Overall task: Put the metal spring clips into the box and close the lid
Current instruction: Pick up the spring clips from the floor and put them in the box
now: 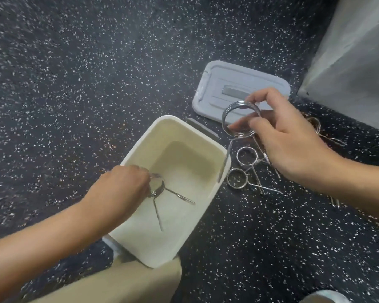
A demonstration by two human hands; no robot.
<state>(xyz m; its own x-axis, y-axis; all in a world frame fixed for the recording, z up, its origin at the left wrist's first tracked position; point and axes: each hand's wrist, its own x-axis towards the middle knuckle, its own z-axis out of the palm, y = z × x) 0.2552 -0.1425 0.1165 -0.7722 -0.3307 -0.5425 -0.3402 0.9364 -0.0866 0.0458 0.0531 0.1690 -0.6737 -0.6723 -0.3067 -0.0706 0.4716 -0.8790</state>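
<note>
Fingers of the right hand pinched the coil of a chrome spring clip, thumb below and forefinger over the top, holding it in the air between the lid and the box with its two straight legs hanging down by the box's far corner. The left hand reached into the box, its fingertips closed on the coil of a second clip whose legs splayed across the floor of the box. Two more clips lay on the speckled floor just beside the box, and another partly behind the right hand.

These clips looked stiff, smooth and fairly heavy for their size: wound steel wire, likely slippery and prone to tangling by the legs. The round coil seemed the surest place to grip. The box was a cream plastic tub with rounded corners; the pale grey ribbed lid lay flat, apart from it.
</note>
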